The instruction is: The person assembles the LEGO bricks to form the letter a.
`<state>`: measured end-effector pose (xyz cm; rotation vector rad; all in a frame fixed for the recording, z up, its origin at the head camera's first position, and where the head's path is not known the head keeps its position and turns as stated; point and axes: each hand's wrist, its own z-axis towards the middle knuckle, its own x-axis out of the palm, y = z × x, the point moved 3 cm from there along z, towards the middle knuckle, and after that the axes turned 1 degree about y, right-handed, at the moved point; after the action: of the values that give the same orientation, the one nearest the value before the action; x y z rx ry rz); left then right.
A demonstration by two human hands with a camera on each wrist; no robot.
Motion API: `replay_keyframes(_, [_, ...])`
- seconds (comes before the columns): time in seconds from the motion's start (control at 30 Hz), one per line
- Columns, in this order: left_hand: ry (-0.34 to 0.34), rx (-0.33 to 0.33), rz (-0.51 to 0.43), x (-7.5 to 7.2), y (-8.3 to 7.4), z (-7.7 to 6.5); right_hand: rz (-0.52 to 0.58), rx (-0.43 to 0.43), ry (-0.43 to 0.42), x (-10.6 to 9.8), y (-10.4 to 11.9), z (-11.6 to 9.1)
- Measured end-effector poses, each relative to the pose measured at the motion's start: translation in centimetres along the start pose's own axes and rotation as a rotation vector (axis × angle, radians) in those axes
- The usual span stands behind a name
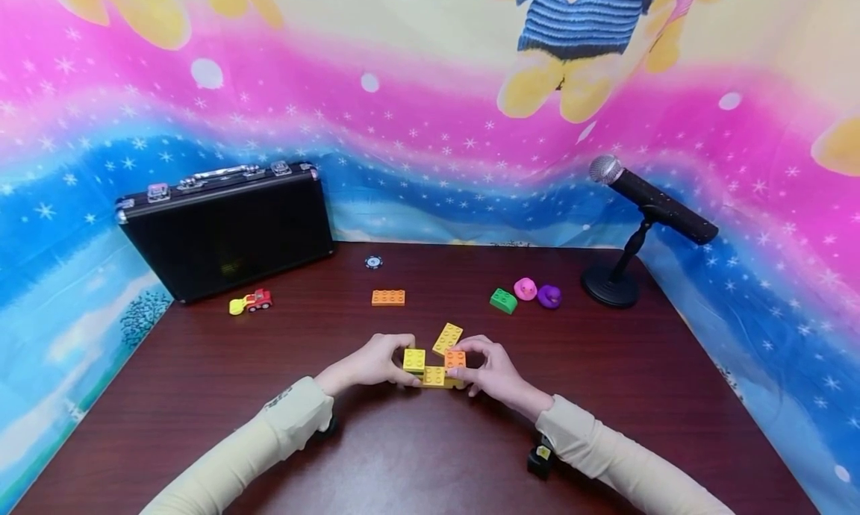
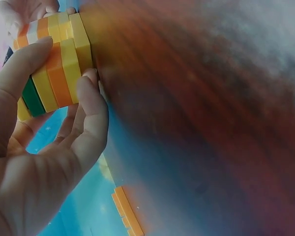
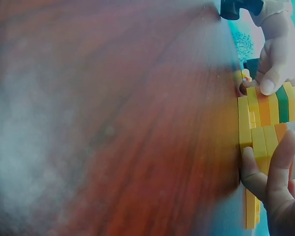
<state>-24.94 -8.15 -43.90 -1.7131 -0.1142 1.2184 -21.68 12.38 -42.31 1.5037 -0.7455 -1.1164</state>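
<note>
Two stacks of toy building bricks rise side by side from a yellow base brick [image 1: 434, 375] in front of the person. Fingers and thumb of the left hand [image 1: 383, 360] grip the left stack [image 2: 59, 73], which has yellow, orange and green layers and a yellow top. The right hand [image 1: 496, 372] holds the right stack [image 1: 455, 360] between thumb and fingers; its layers are yellow, orange and white, with orange on top. Just behind the stacks lies a yellow brick [image 1: 447, 338], set at an angle. The hands partly hide the outer sides of both stacks.
Farther back lie an orange brick [image 1: 388, 298], a poker chip [image 1: 373, 262], a green brick [image 1: 503, 301], pink [image 1: 525, 289] and purple [image 1: 549, 297] rubber ducks. A toy truck [image 1: 251, 302] sits before a black case [image 1: 235, 231] at left; a microphone on a stand [image 1: 610, 285] is at right.
</note>
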Motion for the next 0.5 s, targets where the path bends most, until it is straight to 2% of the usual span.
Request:
replay_keyframes(0.2, [-0.026,0.014,0.032,-0.2,-0.1,-0.1,0.000,0.013,-0.018,-0.3,-2.2,0.8])
replay_keyframes(0.5, [-0.077,0.050,-0.033,-0.6,0.3,-0.4,-0.020,0.054,-0.032,-0.3,-2.7,0.9])
